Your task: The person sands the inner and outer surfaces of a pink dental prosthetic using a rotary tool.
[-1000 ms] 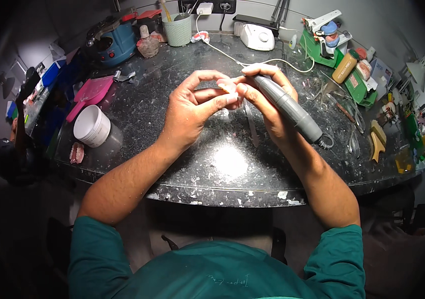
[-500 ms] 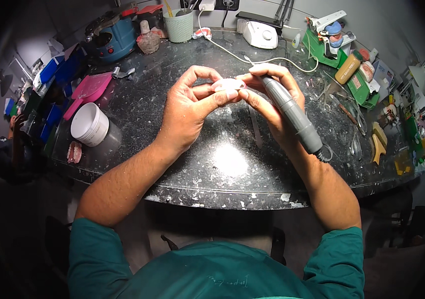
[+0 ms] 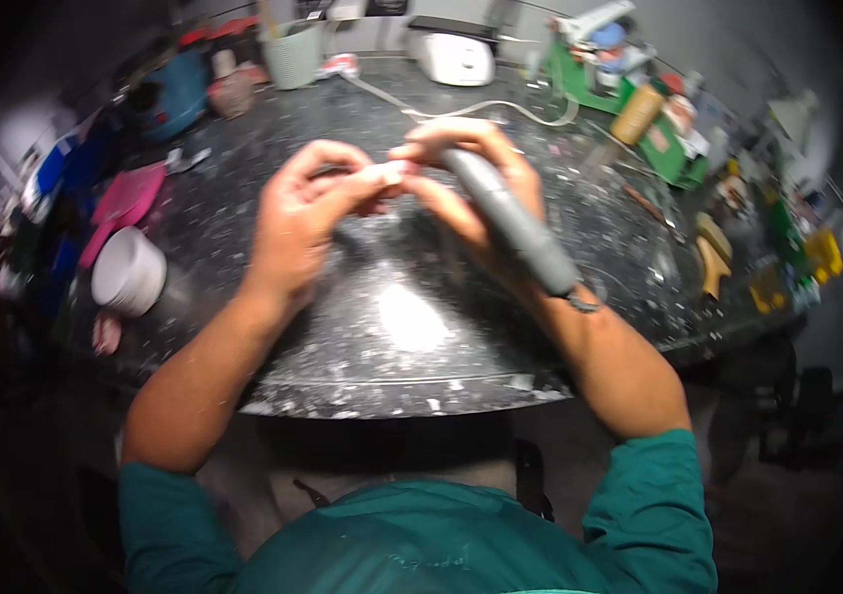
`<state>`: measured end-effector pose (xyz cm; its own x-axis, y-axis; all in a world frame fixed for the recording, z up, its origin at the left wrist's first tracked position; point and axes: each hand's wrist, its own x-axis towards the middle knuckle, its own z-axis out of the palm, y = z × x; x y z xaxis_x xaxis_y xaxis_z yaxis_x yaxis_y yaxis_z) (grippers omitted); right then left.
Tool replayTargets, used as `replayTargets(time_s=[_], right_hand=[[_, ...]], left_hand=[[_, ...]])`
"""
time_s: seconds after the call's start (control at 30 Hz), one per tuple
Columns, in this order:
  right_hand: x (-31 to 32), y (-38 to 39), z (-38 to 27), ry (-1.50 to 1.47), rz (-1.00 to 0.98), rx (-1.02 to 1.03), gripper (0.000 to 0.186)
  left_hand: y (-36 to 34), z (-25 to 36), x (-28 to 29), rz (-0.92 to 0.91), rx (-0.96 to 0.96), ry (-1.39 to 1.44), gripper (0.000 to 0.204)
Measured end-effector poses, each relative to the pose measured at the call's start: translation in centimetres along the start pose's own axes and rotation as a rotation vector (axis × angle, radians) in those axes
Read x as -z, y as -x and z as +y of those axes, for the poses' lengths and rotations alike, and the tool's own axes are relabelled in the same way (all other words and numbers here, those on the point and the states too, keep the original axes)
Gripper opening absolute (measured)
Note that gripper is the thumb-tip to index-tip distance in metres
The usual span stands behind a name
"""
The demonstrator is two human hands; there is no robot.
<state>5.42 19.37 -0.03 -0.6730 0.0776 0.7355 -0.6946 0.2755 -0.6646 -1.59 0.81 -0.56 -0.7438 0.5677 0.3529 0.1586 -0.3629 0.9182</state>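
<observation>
Above the middle of the bench, my left hand (image 3: 301,213) pinches a small pink denture (image 3: 400,170) between thumb and fingers. Most of the denture is hidden by fingertips, and motion blurs the rest. From the other side, the thumb and fingertips of my right hand (image 3: 461,203) meet it. A dark grey handpiece (image 3: 515,223) also lies in my right hand, slanting from under the fingers back across the wrist. Its cord curls by the forearm, and its working tip cannot be made out.
On the left stand a white tub (image 3: 130,272), a pink dustpan (image 3: 128,198) and a pink model (image 3: 106,333). A white control box (image 3: 453,59) and a pale green cup (image 3: 293,57) are at the back. Tools, a yellow-brown bottle (image 3: 639,111) and green trays (image 3: 674,153) crowd the right.
The whole scene has slid left in the picture and is now blurred. Both hands stay together at the denture, fingers now covering more of it. The handpiece remains in my right hand.
</observation>
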Motion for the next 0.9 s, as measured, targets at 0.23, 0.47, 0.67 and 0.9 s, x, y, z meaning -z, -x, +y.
replayTargets(time_s=[0.23, 0.47, 0.67, 0.9], right_hand=[[-0.3, -0.1, 1.0, -0.123, 0.000, -0.050, 0.029], [0.5, -0.3, 0.6, -0.096, 0.033, -0.043, 0.024], [0.4, -0.5, 0.7, -0.073, 0.029, -0.034, 0.024], [1.1, -0.7, 0.7, -0.071, -0.077, -0.005, 0.032]], left_hand=[[-0.2, 0.5, 1.3, -0.061, 0.146, 0.058, 0.017], [-0.3, 0.4, 0.6, -0.122, 0.132, 0.055, 0.023], [-0.2, 0.4, 0.3, -0.125, 0.111, 0.019, 0.031], [-0.2, 0.3, 1.0, -0.005, -0.036, -0.255, 0.032]])
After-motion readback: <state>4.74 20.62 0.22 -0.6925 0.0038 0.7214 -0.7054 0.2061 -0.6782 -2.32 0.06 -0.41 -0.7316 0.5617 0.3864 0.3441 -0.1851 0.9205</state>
